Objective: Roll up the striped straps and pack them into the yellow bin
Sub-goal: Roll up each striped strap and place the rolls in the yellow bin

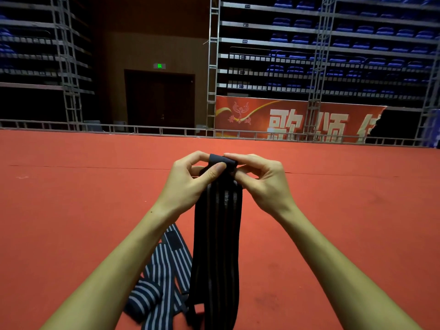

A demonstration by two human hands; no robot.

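Strap (pixel 217 234) top edge pinched by both hands' fingers (pixel 215 168) — more straps (pixel 159 279) on carpet below-left.

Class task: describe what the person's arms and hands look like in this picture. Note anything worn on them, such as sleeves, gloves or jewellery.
Both forearms are bare to the bottom edge of the picture, with no sleeves in view. The left hand and right hand wear no gloves, and no rings, watch or bracelets show. Fingernails are short and unpainted. A small dark spot marks the left forearm near the wrist.
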